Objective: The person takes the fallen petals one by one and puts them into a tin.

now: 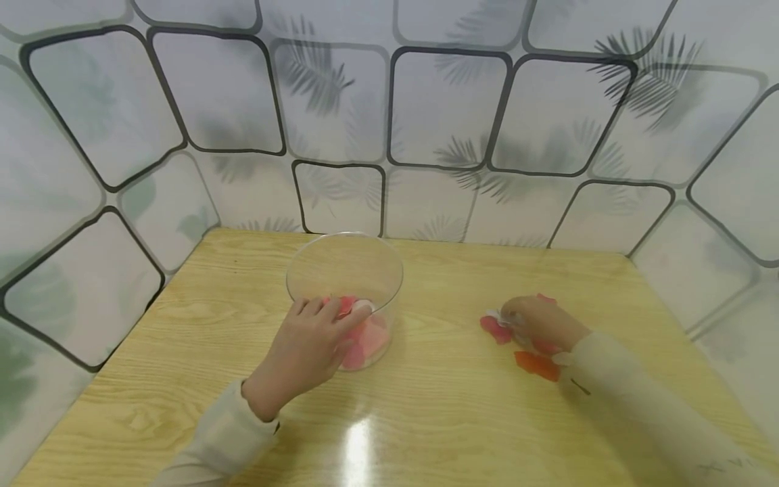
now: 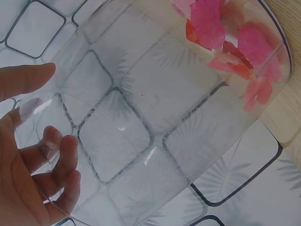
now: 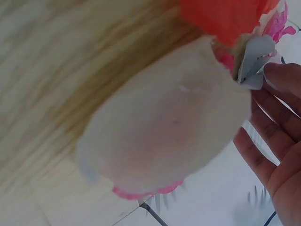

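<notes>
A clear round container stands on the wooden table with pink, red and white petals in its bottom. My left hand holds its near rim, fingers curled over the edge; the left wrist view looks down the transparent wall to the petals. To the right, my right hand pinches a small whitish petal between thumb and fingers. Beside it on the table lie a dark pink petal and an orange petal. A pale petal looms large in the right wrist view.
The light wooden table ends at a patterned wall covering at the back and on both sides. A small dark mark shows by the right sleeve. Bare wood lies between the container and the loose petals.
</notes>
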Action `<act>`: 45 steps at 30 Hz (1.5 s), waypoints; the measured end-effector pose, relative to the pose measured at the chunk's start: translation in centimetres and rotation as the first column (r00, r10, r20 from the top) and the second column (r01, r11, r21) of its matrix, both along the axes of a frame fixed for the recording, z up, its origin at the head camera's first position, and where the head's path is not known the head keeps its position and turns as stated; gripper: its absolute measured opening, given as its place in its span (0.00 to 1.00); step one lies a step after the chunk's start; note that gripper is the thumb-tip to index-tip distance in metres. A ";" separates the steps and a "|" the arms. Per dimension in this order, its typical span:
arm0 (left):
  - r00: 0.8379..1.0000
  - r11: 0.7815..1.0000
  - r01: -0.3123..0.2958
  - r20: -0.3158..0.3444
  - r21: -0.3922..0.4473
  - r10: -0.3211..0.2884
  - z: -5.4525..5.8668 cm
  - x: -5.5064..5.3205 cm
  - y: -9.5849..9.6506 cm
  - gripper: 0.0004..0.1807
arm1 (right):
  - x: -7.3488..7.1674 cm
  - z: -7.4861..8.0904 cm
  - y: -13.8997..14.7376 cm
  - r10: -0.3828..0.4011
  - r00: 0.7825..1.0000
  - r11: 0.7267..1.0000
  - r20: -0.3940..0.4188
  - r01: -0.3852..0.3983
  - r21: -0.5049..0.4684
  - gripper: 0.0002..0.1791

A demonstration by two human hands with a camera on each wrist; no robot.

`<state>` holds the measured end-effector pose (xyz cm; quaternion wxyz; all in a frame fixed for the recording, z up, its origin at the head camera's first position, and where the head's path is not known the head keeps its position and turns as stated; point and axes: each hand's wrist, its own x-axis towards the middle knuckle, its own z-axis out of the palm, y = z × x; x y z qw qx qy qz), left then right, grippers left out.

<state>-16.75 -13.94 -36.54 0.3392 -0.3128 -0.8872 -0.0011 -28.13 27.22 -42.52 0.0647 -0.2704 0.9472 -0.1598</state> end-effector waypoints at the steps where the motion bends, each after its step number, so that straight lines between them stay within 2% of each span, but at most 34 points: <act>1: 1.000 1.000 0.000 0.000 0.001 0.000 0.0 0.0 0.0 0.25 | -0.1 0.0 -0.1 0.014 1.000 1.000 -0.024 -0.014 0.008 0.06; 5: 1.000 1.000 -0.002 0.002 -0.002 0.002 0.0 0.0 0.0 0.26 | -0.4 0.1 -0.2 0.055 0.990 0.997 -0.133 -0.047 0.063 0.04; 10: 1.000 1.000 0.001 0.008 -0.003 -0.001 0.0 0.1 0.0 0.27 | -0.2 0.6 -0.2 0.024 0.977 0.999 -0.213 -0.017 0.032 0.03; 14: 1.000 1.000 0.001 0.011 0.000 -0.001 0.0 0.0 0.1 0.28 | 0.2 1.5 0.0 -0.031 0.971 0.999 -0.237 0.022 -0.042 0.06; 16: 1.000 1.000 0.001 0.013 0.003 -0.001 0.0 0.0 0.1 0.28 | 0.3 2.2 0.0 -0.066 0.975 0.996 -0.210 0.051 -0.076 0.07; 18: 1.000 1.000 0.000 0.015 0.002 0.000 0.0 0.1 0.0 0.28 | 0.2 3.0 -0.2 -0.040 0.969 0.998 -0.246 0.028 -0.051 0.05; 19: 1.000 1.000 -0.001 0.016 0.002 0.001 0.0 0.1 0.0 0.29 | 0.1 3.4 -0.3 -0.016 0.960 0.999 -0.278 0.004 -0.042 0.05; 21: 1.000 1.000 -0.001 0.020 -0.001 0.002 0.0 0.1 0.0 0.29 | -0.1 4.2 -0.7 0.041 0.931 0.998 -0.363 -0.054 -0.027 0.04; 23: 1.000 1.000 -0.003 0.023 -0.005 0.004 0.0 0.1 -0.1 0.29 | -0.3 5.3 -1.4 0.110 0.869 0.992 -0.482 -0.126 -0.001 0.03; 25: 1.000 1.000 -0.004 0.025 -0.006 0.004 0.0 0.1 -0.1 0.29 | -0.4 6.6 -2.4 0.136 0.819 0.982 -0.557 -0.187 -0.036 0.05; 27: 1.000 1.000 -0.004 0.025 -0.006 0.004 0.0 0.1 -0.1 0.29 | -0.2 8.0 -3.7 0.156 0.778 0.966 -0.609 -0.247 -0.069 0.07; 31: 1.000 1.000 -0.001 0.024 -0.004 0.001 0.1 0.1 0.0 0.29 | 0.5 11.0 -6.8 0.182 0.717 0.923 -0.673 -0.360 -0.135 0.11; 33: 1.000 1.000 0.002 0.024 -0.003 -0.002 0.2 0.1 0.0 0.29 | 0.8 12.2 -8.5 0.189 0.702 0.912 -0.687 -0.384 -0.142 0.11; 37: 1.000 1.000 0.005 0.026 -0.001 -0.005 0.2 0.1 0.0 0.29 | 1.4 13.8 -11.7 0.195 0.692 0.898 -0.695 -0.412 -0.158 0.09; 42: 1.000 1.000 0.001 0.025 -0.001 -0.001 0.2 0.1 0.1 0.29 | 1.4 14.3 -15.1 0.234 0.656 0.850 -0.718 -0.497 -0.177 0.08; 45: 1.000 1.000 -0.002 0.031 0.003 0.001 0.2 0.1 0.1 0.28 | 1.3 14.3 -16.8 0.269 0.641 0.837 -0.719 -0.525 -0.155 0.06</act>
